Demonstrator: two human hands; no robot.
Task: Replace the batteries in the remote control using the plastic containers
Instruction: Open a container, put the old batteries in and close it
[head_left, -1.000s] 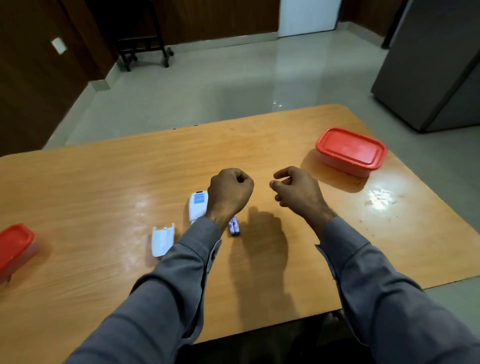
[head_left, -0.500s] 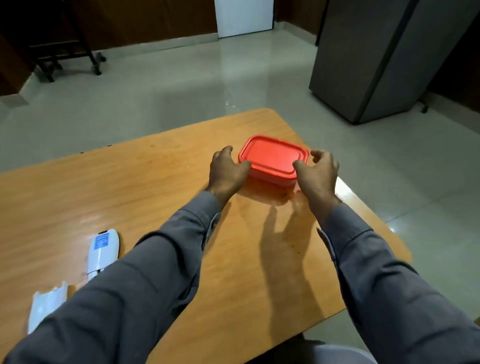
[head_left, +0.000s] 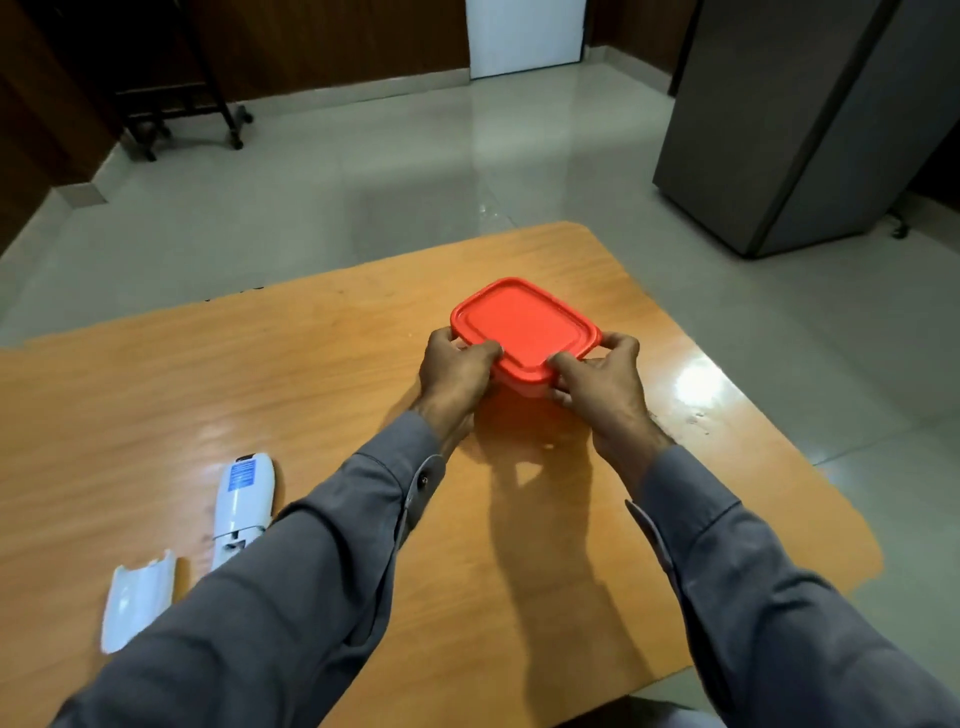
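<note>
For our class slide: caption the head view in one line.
Both hands, left hand and right hand, grip the red-lidded container; open remote lies aside.

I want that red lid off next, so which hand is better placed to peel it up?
Probably the right hand: its thumb lies on the red lid at the near corner. The left hand grips the container's left side and could steady it.
</note>
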